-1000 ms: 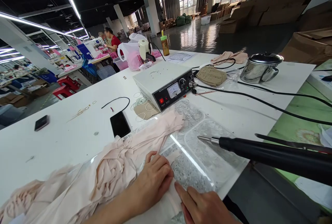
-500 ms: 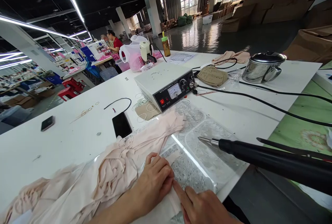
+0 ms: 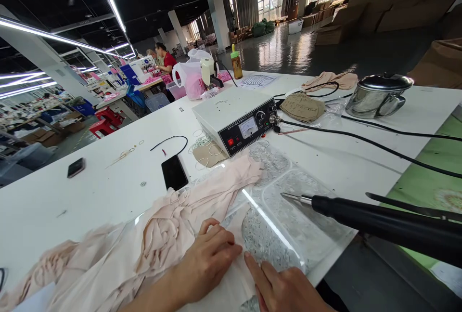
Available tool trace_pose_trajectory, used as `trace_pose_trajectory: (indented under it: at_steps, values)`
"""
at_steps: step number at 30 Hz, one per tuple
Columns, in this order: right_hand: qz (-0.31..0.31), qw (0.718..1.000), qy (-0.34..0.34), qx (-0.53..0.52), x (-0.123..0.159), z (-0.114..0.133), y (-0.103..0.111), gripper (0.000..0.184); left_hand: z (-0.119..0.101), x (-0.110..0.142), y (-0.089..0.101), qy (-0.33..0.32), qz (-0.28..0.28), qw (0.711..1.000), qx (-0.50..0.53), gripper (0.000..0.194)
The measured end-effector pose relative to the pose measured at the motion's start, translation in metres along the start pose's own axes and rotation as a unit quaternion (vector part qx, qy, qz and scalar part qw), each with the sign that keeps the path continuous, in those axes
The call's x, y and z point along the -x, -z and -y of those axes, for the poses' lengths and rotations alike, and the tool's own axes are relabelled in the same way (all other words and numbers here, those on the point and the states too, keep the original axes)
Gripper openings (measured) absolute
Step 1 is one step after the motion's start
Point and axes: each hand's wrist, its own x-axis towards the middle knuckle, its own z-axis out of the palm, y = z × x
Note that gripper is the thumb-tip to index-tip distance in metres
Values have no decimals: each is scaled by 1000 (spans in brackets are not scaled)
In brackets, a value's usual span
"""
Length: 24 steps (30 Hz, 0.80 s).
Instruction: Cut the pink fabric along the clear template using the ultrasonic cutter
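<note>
Pale pink fabric [image 3: 238, 220] lies flat on a clear sheet [image 3: 274, 235] at the table's near edge. My left hand [image 3: 212, 259] rests on it with curled fingers, thumb and fingertips pressed together at the cloth. Close by on the right, my right hand [image 3: 285, 285] has its index finger stretched along the fabric's edge and the other fingers folded; its grip is partly hidden. A small gap separates the two hands' fingertips. Right of them, a black pen-shaped tool [image 3: 335, 206] with a pointed metal tip reaches in above the sheet. More crumpled pink fabric [image 3: 159, 235] is heaped at the left.
Behind the sheet stands a control box [image 3: 234, 119] with a dial, joined to a black cable [image 3: 346, 136]. A dark phone [image 3: 173, 172], a steel lidded mug [image 3: 378, 95] and a green-capped bottle [image 3: 236, 64] are on the table. A person in red [image 3: 168, 60] sits far back.
The view has turned slightly, so everything sits a little further right. My fingertips have moved slightly apart, and a wider part of the fabric shows beyond my left hand.
</note>
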Motion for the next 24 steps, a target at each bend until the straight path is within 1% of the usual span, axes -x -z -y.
trace_pose_trajectory:
  at_steps: [4,7,12,17,21,24]
  values:
    - [-5,1000,7,-1,0,0,0,38,1,2,4,-32,45,998,-26,26]
    - [-8,1000,7,-5,0,-1,0,39,1,0,6,-45,60,996,-48,27]
    - [-5,1000,11,3,0,-2,-1,40,2,-3,7,-56,65,995,-57,29]
    - [11,1000,11,-5,2,-2,2,39,4,-4,8,-57,88,993,-57,30]
    - [-1,1000,10,-12,0,-3,2,39,4,-4,8,-54,96,992,-57,29]
    - [-6,999,11,-44,-1,-4,4,37,4,-4,8,-53,90,993,-58,28]
